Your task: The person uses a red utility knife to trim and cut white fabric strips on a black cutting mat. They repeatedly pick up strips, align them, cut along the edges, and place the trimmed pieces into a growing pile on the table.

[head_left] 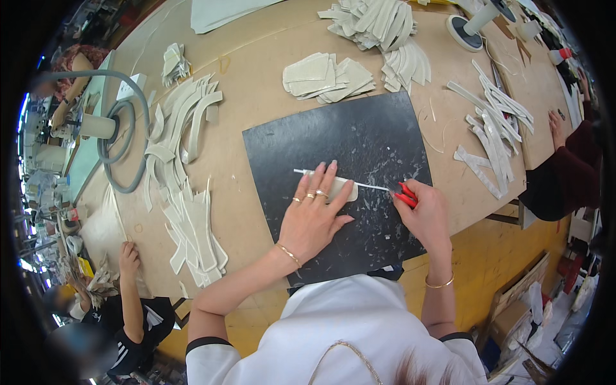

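Observation:
On the black mat (282, 147), my left hand (311, 215) lies flat with its fingers spread. It presses on a small cream piece (350, 191) with rounded corners, mostly hidden under the fingers. A thin white cord (372, 187) runs along this piece, and one end pokes out past my fingertips on the left. My right hand (427, 215) is closed around small red-handled snips (406, 195). Their metal tip meets the right end of the cord; whether the blades are apart is too small to tell.
Stacks of cream cut pieces (328, 77) lie beyond the mat, and curved strips (186, 119) to its left. White strips (494, 122) are heaped at right. A grey hose (138, 128) loops at far left. Co-workers' hands (128, 260) rest at the table's left and right sides.

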`<move>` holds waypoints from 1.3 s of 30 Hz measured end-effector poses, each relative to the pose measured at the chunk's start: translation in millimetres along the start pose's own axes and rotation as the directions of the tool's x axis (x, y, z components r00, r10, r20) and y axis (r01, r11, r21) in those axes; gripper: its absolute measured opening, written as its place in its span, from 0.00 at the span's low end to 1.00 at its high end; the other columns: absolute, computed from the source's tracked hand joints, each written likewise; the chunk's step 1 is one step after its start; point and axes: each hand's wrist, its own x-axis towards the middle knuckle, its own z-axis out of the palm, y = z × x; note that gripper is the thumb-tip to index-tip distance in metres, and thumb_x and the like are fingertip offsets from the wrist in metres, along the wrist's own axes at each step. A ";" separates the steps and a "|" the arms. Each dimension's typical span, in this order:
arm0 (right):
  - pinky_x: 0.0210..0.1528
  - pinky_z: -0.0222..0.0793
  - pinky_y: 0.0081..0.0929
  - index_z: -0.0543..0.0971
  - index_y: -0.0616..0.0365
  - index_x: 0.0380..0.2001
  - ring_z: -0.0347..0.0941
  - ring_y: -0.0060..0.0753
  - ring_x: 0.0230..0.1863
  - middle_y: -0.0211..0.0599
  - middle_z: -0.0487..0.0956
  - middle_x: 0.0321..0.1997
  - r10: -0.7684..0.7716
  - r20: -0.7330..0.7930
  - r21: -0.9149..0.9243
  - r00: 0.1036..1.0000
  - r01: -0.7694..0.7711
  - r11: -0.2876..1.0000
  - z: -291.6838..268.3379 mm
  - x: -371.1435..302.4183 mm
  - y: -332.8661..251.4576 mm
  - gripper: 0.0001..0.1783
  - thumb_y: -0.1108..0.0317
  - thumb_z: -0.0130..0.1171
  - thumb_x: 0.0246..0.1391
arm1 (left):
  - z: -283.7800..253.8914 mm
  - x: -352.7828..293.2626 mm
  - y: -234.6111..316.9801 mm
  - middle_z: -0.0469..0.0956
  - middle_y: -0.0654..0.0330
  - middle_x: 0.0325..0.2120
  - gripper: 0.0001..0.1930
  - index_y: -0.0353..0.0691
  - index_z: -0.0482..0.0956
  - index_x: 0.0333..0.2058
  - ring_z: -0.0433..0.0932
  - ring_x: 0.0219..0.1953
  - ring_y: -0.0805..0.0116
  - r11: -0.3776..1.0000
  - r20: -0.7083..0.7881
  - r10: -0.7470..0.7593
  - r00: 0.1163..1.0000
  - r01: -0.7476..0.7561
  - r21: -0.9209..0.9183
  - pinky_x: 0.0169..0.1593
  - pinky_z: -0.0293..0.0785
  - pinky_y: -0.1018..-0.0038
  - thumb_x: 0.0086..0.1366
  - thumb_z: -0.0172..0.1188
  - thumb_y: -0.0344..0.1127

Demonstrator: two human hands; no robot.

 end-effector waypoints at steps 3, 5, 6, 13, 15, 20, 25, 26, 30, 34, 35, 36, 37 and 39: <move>0.26 0.66 0.35 0.80 0.59 0.29 0.74 0.43 0.24 0.40 0.79 0.25 -0.083 -0.131 0.128 0.988 0.099 0.987 0.2 -4.0 -3.8 0.07 0.70 0.67 0.46 | -1.3 -3.2 1.8 0.61 0.49 0.63 0.29 0.51 0.68 0.63 0.66 0.60 0.46 0.997 -0.116 -0.078 0.990 0.074 -0.037 0.61 0.65 0.55 0.65 0.59 0.47; 0.27 0.66 0.33 0.81 0.56 0.32 0.74 0.40 0.24 0.37 0.79 0.26 -0.215 -0.171 0.168 0.962 0.243 0.955 2.0 -6.2 -6.7 0.08 0.71 0.68 0.46 | 0.9 -6.6 8.9 0.64 0.51 0.59 0.27 0.51 0.69 0.63 0.68 0.55 0.49 0.988 -0.073 -0.144 0.987 0.139 -0.072 0.58 0.67 0.56 0.65 0.59 0.45; 0.27 0.66 0.32 0.82 0.55 0.33 0.74 0.39 0.24 0.35 0.79 0.26 -0.275 -0.185 0.189 0.943 0.309 0.932 2.8 -7.4 -7.5 0.09 0.72 0.68 0.45 | 2.4 -8.1 11.9 0.66 0.51 0.56 0.27 0.51 0.69 0.62 0.69 0.53 0.50 0.979 -0.037 -0.183 0.982 0.179 -0.099 0.56 0.68 0.56 0.65 0.59 0.44; 0.25 0.57 0.28 0.84 0.49 0.39 0.67 0.31 0.20 0.28 0.71 0.20 -0.523 -0.057 -0.161 0.850 0.509 0.845 11.1 -19.3 -1.3 0.15 0.73 0.68 0.44 | 9.2 -3.9 0.0 0.68 0.58 0.50 0.30 0.49 0.70 0.61 0.72 0.43 0.59 0.997 -0.128 -0.076 0.989 0.079 0.018 0.44 0.76 0.68 0.57 0.63 0.32; 0.24 0.55 0.28 0.84 0.49 0.39 0.65 0.29 0.19 0.27 0.70 0.19 -0.552 -0.088 -0.173 0.829 0.533 0.828 16.3 -24.0 2.5 0.15 0.72 0.68 0.43 | 9.1 -2.5 -3.5 0.67 0.59 0.49 0.32 0.52 0.70 0.61 0.73 0.42 0.59 0.998 -0.120 -0.066 0.991 0.066 -0.001 0.44 0.77 0.67 0.55 0.62 0.28; 0.27 0.56 0.25 0.82 0.50 0.48 0.65 0.24 0.20 0.25 0.67 0.20 -0.587 -0.032 -0.332 0.809 0.546 0.769 25.7 -29.6 10.8 0.26 0.72 0.67 0.39 | 8.5 -1.1 -4.0 0.66 0.59 0.50 0.34 0.53 0.68 0.62 0.73 0.43 0.61 0.999 -0.100 -0.052 0.994 0.053 0.007 0.44 0.79 0.68 0.54 0.59 0.24; 0.28 0.56 0.25 0.81 0.50 0.52 0.66 0.22 0.21 0.24 0.66 0.20 -0.580 0.035 -0.340 0.814 0.555 0.759 26.0 -32.1 13.7 0.30 0.74 0.64 0.40 | 7.2 -1.0 -4.2 0.66 0.60 0.50 0.34 0.52 0.68 0.62 0.73 0.44 0.62 0.999 -0.084 -0.041 0.996 0.043 0.018 0.44 0.79 0.69 0.55 0.58 0.24; 0.28 0.56 0.25 0.81 0.50 0.52 0.66 0.22 0.21 0.24 0.66 0.20 -0.587 0.042 -0.346 0.809 0.563 0.751 26.5 -32.5 13.5 0.29 0.74 0.63 0.41 | 7.0 -1.1 -4.2 0.66 0.60 0.50 0.34 0.52 0.67 0.63 0.73 0.44 0.62 0.999 -0.080 -0.040 0.996 0.042 0.017 0.44 0.79 0.69 0.56 0.58 0.25; 0.28 0.56 0.25 0.81 0.51 0.52 0.66 0.22 0.20 0.24 0.65 0.20 -0.605 0.060 -0.378 0.794 0.579 0.722 30.5 -34.0 12.3 0.26 0.73 0.59 0.46 | 7.5 -1.0 -3.9 0.66 0.60 0.50 0.34 0.51 0.67 0.63 0.73 0.43 0.62 0.999 -0.083 -0.038 0.996 0.040 0.015 0.43 0.78 0.69 0.56 0.58 0.25; 0.28 0.56 0.24 0.81 0.52 0.52 0.66 0.22 0.20 0.24 0.66 0.20 -0.600 0.051 -0.397 0.798 0.568 0.721 31.7 -35.2 11.7 0.24 0.73 0.58 0.48 | 8.6 -0.9 -4.0 0.66 0.60 0.50 0.33 0.50 0.68 0.62 0.73 0.43 0.62 0.999 -0.104 -0.029 0.994 0.032 0.027 0.43 0.78 0.69 0.56 0.58 0.26; 0.28 0.56 0.24 0.81 0.52 0.52 0.66 0.22 0.20 0.24 0.66 0.20 -0.603 0.055 -0.407 0.796 0.569 0.714 31.7 -35.5 11.3 0.24 0.73 0.58 0.48 | 8.9 -0.7 -4.1 0.67 0.60 0.50 0.32 0.50 0.68 0.62 0.73 0.43 0.62 0.999 -0.113 -0.024 0.993 0.028 0.033 0.43 0.78 0.69 0.56 0.58 0.26; 0.28 0.56 0.25 0.81 0.52 0.52 0.66 0.22 0.21 0.24 0.66 0.21 -0.601 0.059 -0.417 0.797 0.567 0.710 31.4 -35.9 10.9 0.24 0.74 0.58 0.47 | 9.1 -0.6 -4.2 0.67 0.60 0.50 0.32 0.50 0.68 0.62 0.73 0.43 0.63 0.999 -0.122 -0.018 0.992 0.022 0.035 0.43 0.78 0.70 0.57 0.58 0.27; 0.28 0.56 0.25 0.81 0.52 0.52 0.66 0.22 0.20 0.24 0.66 0.21 -0.604 0.056 -0.421 0.795 0.568 0.707 31.3 -36.4 10.3 0.24 0.74 0.58 0.47 | 9.2 -0.4 -4.5 0.67 0.60 0.49 0.31 0.48 0.69 0.61 0.73 0.42 0.64 0.998 -0.129 -0.005 0.992 0.013 0.059 0.42 0.78 0.71 0.57 0.58 0.28; 0.28 0.56 0.25 0.81 0.53 0.52 0.66 0.22 0.20 0.24 0.66 0.21 -0.597 0.064 -0.431 0.799 0.562 0.706 31.1 -37.6 9.1 0.25 0.74 0.57 0.47 | 9.7 -0.2 -4.8 0.68 0.60 0.49 0.29 0.44 0.70 0.60 0.73 0.41 0.66 0.995 -0.141 0.018 0.990 -0.005 0.097 0.41 0.78 0.72 0.58 0.59 0.31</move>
